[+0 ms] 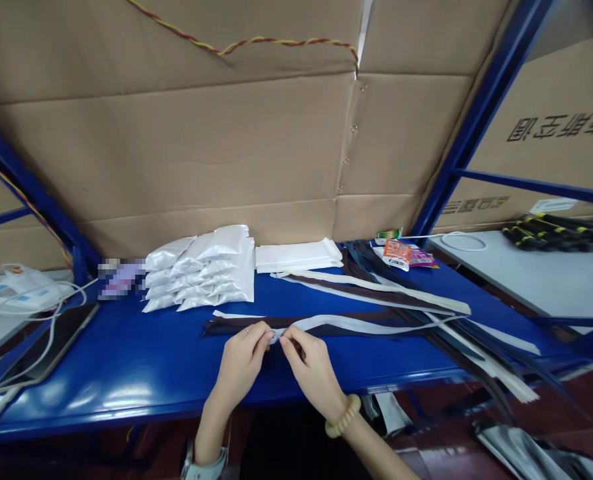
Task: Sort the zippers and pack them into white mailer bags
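My left hand (247, 355) and my right hand (309, 358) meet over the front half of the blue table. Both are closed in a pinch on the end of a light grey zipper (346, 324), a long flat tape that trails off to the right. A small curled bit of it shows between the fingertips; its details are too small to make out. Just behind my hands lie dark brown zippers (236, 325). More zippers in white (501, 377), brown and navy fan out toward the right edge, some hanging over it.
White padded packets (201, 267) are stacked at the back left, with flat white packets (299, 256) beside them. A tablet-like dark device (51, 343) and white cables (51, 363) lie left. Snack pouches (397, 254) sit back right. Blue frame posts (481, 113) flank the cardboard wall (211, 147).
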A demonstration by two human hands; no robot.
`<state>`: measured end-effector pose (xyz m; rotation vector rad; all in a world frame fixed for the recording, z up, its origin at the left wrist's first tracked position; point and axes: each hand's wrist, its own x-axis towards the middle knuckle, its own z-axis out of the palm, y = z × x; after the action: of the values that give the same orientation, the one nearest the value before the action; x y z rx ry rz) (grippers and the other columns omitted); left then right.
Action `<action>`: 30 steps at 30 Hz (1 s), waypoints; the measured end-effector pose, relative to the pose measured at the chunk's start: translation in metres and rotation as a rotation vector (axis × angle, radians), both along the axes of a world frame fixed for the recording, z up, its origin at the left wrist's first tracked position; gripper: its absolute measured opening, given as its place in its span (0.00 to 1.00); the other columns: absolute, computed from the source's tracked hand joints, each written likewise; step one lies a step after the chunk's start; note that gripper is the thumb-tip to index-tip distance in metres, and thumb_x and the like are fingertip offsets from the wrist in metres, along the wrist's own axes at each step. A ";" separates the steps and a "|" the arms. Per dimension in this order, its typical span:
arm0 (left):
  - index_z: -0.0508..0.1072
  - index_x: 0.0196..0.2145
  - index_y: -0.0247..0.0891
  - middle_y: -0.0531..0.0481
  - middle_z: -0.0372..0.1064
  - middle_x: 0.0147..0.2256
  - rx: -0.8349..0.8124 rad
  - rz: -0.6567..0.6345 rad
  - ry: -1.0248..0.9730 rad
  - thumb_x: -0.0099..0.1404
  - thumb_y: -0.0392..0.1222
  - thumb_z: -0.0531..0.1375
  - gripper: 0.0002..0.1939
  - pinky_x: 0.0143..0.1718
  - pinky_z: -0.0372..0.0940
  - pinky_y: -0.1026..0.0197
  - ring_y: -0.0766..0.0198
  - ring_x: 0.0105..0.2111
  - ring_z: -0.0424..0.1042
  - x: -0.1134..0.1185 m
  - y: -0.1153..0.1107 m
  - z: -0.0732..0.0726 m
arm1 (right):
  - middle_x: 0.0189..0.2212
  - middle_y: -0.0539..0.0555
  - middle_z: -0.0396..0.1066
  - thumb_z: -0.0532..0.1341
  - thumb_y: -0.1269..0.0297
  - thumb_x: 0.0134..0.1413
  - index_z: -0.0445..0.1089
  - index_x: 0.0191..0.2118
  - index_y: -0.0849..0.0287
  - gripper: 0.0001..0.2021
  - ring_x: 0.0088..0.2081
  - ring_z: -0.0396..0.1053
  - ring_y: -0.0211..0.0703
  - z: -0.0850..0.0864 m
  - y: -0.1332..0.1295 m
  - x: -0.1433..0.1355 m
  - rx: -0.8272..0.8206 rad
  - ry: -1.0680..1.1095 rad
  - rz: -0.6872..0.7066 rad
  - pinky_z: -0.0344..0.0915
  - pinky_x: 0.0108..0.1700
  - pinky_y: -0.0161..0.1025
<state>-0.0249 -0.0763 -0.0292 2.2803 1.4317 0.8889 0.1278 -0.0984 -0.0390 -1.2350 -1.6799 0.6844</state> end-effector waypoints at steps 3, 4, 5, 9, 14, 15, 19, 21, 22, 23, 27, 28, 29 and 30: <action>0.65 0.28 0.39 0.53 0.64 0.26 0.082 0.027 0.054 0.69 0.42 0.45 0.14 0.32 0.56 0.65 0.66 0.28 0.64 -0.001 -0.001 -0.002 | 0.25 0.49 0.61 0.49 0.65 0.61 0.61 0.26 0.58 0.12 0.27 0.59 0.37 0.002 0.001 0.002 0.056 0.029 0.004 0.57 0.31 0.34; 0.65 0.28 0.39 0.53 0.64 0.26 0.105 0.035 0.066 0.69 0.42 0.46 0.14 0.32 0.56 0.64 0.66 0.28 0.64 -0.002 -0.001 -0.003 | 0.27 0.50 0.62 0.50 0.66 0.60 0.62 0.27 0.58 0.11 0.28 0.60 0.37 0.003 0.001 0.002 0.077 0.033 0.004 0.58 0.33 0.34; 0.66 0.29 0.39 0.53 0.64 0.25 0.123 0.040 0.076 0.69 0.42 0.46 0.14 0.32 0.56 0.64 0.66 0.29 0.64 -0.002 -0.001 -0.004 | 0.28 0.51 0.62 0.50 0.66 0.60 0.63 0.27 0.58 0.10 0.30 0.61 0.38 0.003 0.001 0.002 0.099 0.035 -0.001 0.59 0.35 0.35; 0.67 0.29 0.39 0.52 0.66 0.27 0.160 0.045 0.131 0.69 0.41 0.46 0.14 0.33 0.56 0.64 0.65 0.30 0.65 -0.002 -0.001 -0.003 | 0.34 0.54 0.59 0.53 0.67 0.57 0.66 0.29 0.59 0.08 0.37 0.60 0.42 0.002 0.003 0.003 0.194 -0.011 -0.065 0.60 0.43 0.41; 0.67 0.28 0.39 0.51 0.68 0.29 0.180 0.046 0.170 0.69 0.40 0.45 0.15 0.32 0.56 0.63 0.65 0.31 0.65 -0.002 -0.002 -0.002 | 0.36 0.55 0.57 0.54 0.68 0.56 0.68 0.30 0.58 0.07 0.41 0.58 0.46 -0.002 0.003 0.006 0.252 -0.089 -0.114 0.58 0.46 0.47; 0.67 0.28 0.39 0.51 0.69 0.29 0.182 0.046 0.172 0.69 0.40 0.45 0.15 0.32 0.56 0.63 0.64 0.31 0.65 -0.002 -0.002 -0.002 | 0.37 0.55 0.57 0.54 0.68 0.56 0.68 0.30 0.58 0.07 0.42 0.58 0.46 -0.002 0.003 0.006 0.259 -0.100 -0.114 0.58 0.47 0.48; 0.68 0.29 0.40 0.51 0.68 0.29 0.184 0.046 0.178 0.69 0.40 0.45 0.15 0.32 0.56 0.63 0.64 0.32 0.65 -0.002 -0.002 -0.002 | 0.40 0.56 0.58 0.54 0.68 0.56 0.69 0.31 0.58 0.07 0.44 0.58 0.47 -0.002 0.002 0.006 0.275 -0.118 -0.113 0.57 0.48 0.49; 0.68 0.29 0.40 0.51 0.68 0.28 0.179 0.047 0.176 0.69 0.40 0.45 0.16 0.31 0.56 0.64 0.65 0.31 0.65 -0.001 -0.002 -0.001 | 0.42 0.57 0.58 0.55 0.68 0.56 0.69 0.31 0.58 0.07 0.46 0.57 0.48 -0.003 0.002 0.006 0.282 -0.119 -0.117 0.57 0.49 0.50; 0.68 0.29 0.40 0.51 0.68 0.28 0.177 0.047 0.176 0.69 0.40 0.44 0.16 0.31 0.56 0.64 0.65 0.31 0.65 -0.001 -0.003 -0.001 | 0.43 0.57 0.58 0.55 0.69 0.56 0.69 0.31 0.58 0.07 0.46 0.57 0.49 -0.003 0.002 0.005 0.288 -0.121 -0.118 0.57 0.49 0.51; 0.68 0.29 0.40 0.51 0.68 0.28 0.174 0.046 0.175 0.69 0.41 0.45 0.16 0.31 0.56 0.64 0.65 0.31 0.65 -0.001 -0.003 -0.001 | 0.44 0.58 0.58 0.55 0.69 0.56 0.69 0.31 0.58 0.07 0.47 0.57 0.49 -0.004 0.003 0.005 0.295 -0.126 -0.118 0.57 0.50 0.51; 0.68 0.29 0.39 0.51 0.67 0.27 0.176 0.091 0.107 0.69 0.42 0.45 0.15 0.31 0.57 0.64 0.65 0.29 0.66 -0.009 -0.001 -0.004 | 0.45 0.59 0.58 0.54 0.69 0.56 0.70 0.31 0.58 0.08 0.48 0.57 0.51 -0.008 0.007 0.013 0.319 -0.158 -0.162 0.56 0.50 0.52; 0.68 0.29 0.39 0.51 0.67 0.26 0.179 0.124 0.068 0.68 0.42 0.46 0.15 0.32 0.57 0.64 0.66 0.29 0.66 -0.013 -0.001 -0.005 | 0.45 0.59 0.58 0.54 0.68 0.56 0.70 0.31 0.58 0.08 0.48 0.57 0.51 -0.009 0.009 0.017 0.322 -0.168 -0.191 0.56 0.50 0.52; 0.68 0.29 0.39 0.52 0.66 0.25 0.180 0.162 0.031 0.68 0.42 0.46 0.15 0.32 0.57 0.65 0.66 0.28 0.66 -0.016 0.000 -0.006 | 0.45 0.59 0.59 0.54 0.68 0.56 0.70 0.31 0.58 0.08 0.47 0.58 0.51 -0.010 0.010 0.021 0.324 -0.178 -0.221 0.57 0.49 0.52; 0.68 0.30 0.39 0.53 0.66 0.25 0.175 0.195 0.004 0.68 0.43 0.46 0.14 0.32 0.57 0.65 0.66 0.28 0.66 -0.020 0.001 -0.007 | 0.44 0.58 0.59 0.54 0.68 0.56 0.70 0.30 0.57 0.09 0.46 0.58 0.50 -0.010 0.011 0.026 0.325 -0.189 -0.247 0.57 0.49 0.52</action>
<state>-0.0445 -0.0750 -0.0358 2.2935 1.6591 1.1086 0.1542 -0.0873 -0.0489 -1.2705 -1.6724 0.1405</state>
